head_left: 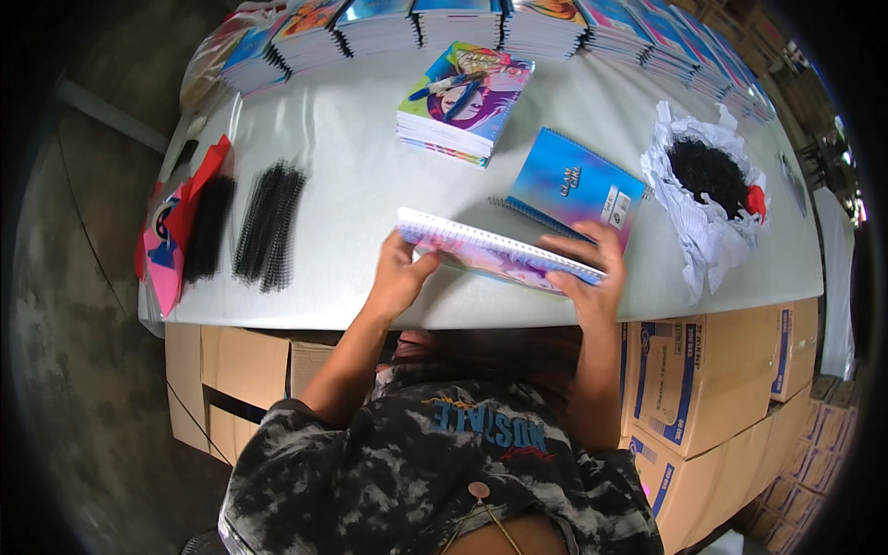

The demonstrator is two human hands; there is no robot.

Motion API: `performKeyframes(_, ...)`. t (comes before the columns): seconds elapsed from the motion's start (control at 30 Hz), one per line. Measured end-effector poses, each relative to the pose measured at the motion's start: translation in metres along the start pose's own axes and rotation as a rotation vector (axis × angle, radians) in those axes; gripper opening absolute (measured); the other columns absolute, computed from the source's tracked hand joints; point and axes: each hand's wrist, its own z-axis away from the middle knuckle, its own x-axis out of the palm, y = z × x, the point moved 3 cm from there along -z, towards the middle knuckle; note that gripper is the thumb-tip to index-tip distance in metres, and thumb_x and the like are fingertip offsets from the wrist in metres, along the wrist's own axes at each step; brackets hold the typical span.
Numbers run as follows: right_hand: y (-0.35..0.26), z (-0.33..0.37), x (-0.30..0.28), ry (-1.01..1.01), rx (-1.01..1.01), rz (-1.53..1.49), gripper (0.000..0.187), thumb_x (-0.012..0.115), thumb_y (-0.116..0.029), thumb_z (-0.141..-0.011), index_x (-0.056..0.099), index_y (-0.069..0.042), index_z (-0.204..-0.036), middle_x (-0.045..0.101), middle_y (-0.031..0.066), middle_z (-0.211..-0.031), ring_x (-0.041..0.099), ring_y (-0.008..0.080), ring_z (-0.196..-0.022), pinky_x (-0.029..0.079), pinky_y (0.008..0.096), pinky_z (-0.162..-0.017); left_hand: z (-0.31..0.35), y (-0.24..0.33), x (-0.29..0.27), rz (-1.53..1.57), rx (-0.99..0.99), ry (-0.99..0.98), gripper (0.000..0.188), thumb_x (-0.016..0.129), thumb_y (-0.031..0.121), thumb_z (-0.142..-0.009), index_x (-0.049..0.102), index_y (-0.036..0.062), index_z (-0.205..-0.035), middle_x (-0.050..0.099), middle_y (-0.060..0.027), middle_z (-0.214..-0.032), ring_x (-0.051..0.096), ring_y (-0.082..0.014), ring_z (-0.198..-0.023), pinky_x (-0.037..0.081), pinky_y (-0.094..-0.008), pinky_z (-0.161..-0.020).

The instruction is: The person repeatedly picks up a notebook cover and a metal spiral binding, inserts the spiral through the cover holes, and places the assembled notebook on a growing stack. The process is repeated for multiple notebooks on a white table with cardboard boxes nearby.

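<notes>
So the left hand (400, 270) and right hand (594, 277) are apart, each gripping one end of a notebook (504, 257) tilted up over the table (347, 176), near its front edge. Just past it there's a blue spiral notebook (566, 180) lying flat, with a bunch of black binding coils (268, 227) off to the left, fwiw.

Over the head-camera feed I identify a pale-covered table (347, 157). Directly on it lie notebook stacks (462, 28) along the far edge, one nearer stack (479, 122), a blue notebook (572, 176), black coils (268, 227) at left, crumpled pale wrapping (710, 254) and, apparently, red-and-pink sheeting (166, 268).
</notes>
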Motion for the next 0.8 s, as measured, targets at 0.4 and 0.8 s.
performKeyframes(0.4,0.043,0.019,-0.009,-0.141,0.074,0.116,0.023,0.065,0.002,-0.077,0.063,0.006,-0.100,0.066,0.0105,-0.092,0.059,0.0121,-0.083,0.047,0.0240,-0.076,-0.030,0.018,-0.147,-1.345,0.291,0.600,0.037,0.063,0.005,-0.072,0.057,0.0052,-0.108,0.057,-0.0150,-0.105,0.051,-0.0340,-0.101,0.039,-0.0407,-0.089)
performKeyframes(0.8,0.027,0.008,0.007,-0.224,0.028,-0.045,0.026,0.060,0.003,-0.081,0.061,0.003,-0.107,0.065,0.0124,-0.103,0.060,0.0146,-0.092,0.045,0.0252,-0.082,-0.079,-0.008,-0.183,-1.425,0.157,0.637,0.027,0.061,0.032,-0.080,0.063,0.0081,-0.090,0.058,-0.0106,-0.089,0.056,-0.0296,-0.087,0.044,-0.0388,-0.074)
